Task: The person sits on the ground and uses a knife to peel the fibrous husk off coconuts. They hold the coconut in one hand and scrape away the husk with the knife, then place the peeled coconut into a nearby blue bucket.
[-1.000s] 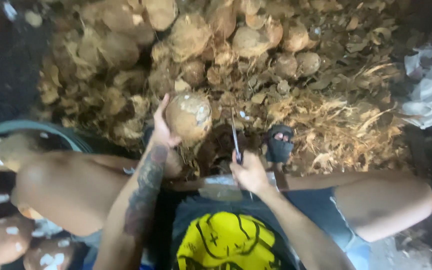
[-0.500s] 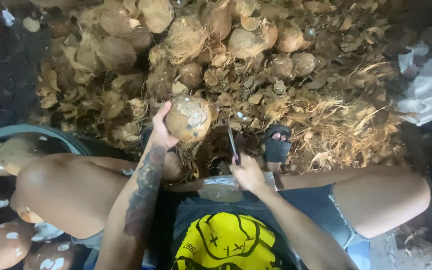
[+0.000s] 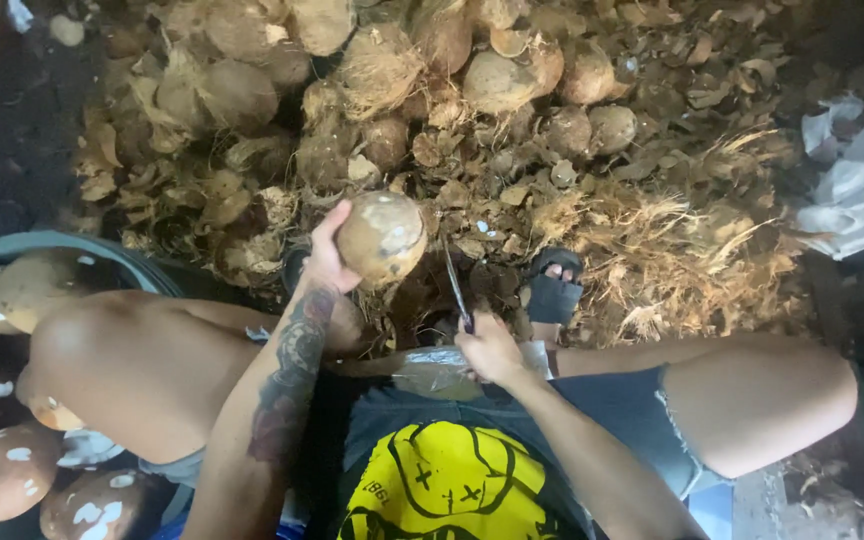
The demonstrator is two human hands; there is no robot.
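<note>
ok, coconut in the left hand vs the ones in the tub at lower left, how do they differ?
The held coconut is up off the ground in the left hand; the tub coconuts lie piled together. The held one looks mostly brown with pale patches; the tub ones show brighter white spots. All are round with the husk stripped off.

Round brown husked coconut [image 3: 382,238] beside thin knife [image 3: 457,290]

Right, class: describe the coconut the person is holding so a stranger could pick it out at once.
Start at the heap of husks across the top, then drop to its near edge. There the left hand lifts one coconut, with the knife in the right hand beside it. Unlike the shaggy ones behind, it is round, smooth and raised off the ground.
</note>
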